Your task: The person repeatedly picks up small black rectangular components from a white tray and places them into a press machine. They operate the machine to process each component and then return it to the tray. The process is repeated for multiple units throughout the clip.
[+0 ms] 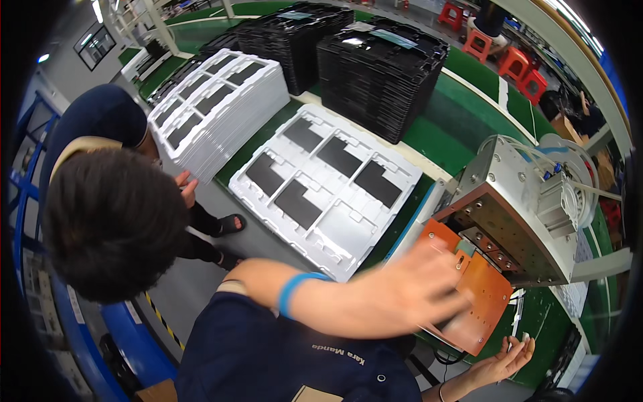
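My left hand, with a blue wristband on its arm, is over the orange plate of a metal press-like machine. The hand is smeared by motion, and whether its fingers hold anything cannot be made out. Beside the plate's near right corner is my right hand, its fingers curled together around something small and pale. Left of the machine lies a white plastic tray with several dark grey notched sheets in its compartments; the compartment nearest the machine shows bare white.
A tall stack of white trays with dark sheets stands at the left. Stacks of black trays are behind, on the green bench. Another person is close on my left. Red stools stand at the far right.
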Motion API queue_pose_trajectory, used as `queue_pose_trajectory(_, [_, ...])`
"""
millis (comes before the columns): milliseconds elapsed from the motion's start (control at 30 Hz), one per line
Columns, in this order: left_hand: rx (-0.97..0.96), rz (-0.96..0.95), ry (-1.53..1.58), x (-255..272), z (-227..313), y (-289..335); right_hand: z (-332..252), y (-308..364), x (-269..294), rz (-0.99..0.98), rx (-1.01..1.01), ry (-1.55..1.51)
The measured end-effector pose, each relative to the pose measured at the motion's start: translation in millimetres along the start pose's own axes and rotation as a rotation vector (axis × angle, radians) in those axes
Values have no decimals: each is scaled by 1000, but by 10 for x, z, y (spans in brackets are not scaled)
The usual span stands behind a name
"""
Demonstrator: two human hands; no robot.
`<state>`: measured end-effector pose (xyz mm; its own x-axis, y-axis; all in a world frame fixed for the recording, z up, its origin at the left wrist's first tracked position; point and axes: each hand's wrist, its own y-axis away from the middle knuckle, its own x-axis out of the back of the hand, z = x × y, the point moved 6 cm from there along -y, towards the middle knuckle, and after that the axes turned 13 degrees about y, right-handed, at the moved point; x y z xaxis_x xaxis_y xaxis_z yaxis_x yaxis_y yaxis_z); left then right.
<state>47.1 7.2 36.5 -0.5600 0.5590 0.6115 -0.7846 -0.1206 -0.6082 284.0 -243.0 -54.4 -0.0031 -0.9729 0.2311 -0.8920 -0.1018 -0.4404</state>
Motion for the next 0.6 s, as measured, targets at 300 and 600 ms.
queue_pose_trajectory(300, [-17,-416,-65,-1462,25,-484,-720,236,-439,-633,393,241])
queue_pose_trajectory(600, [59,91,28,-53,-140,141,-908,335,-826,-830,548,462])
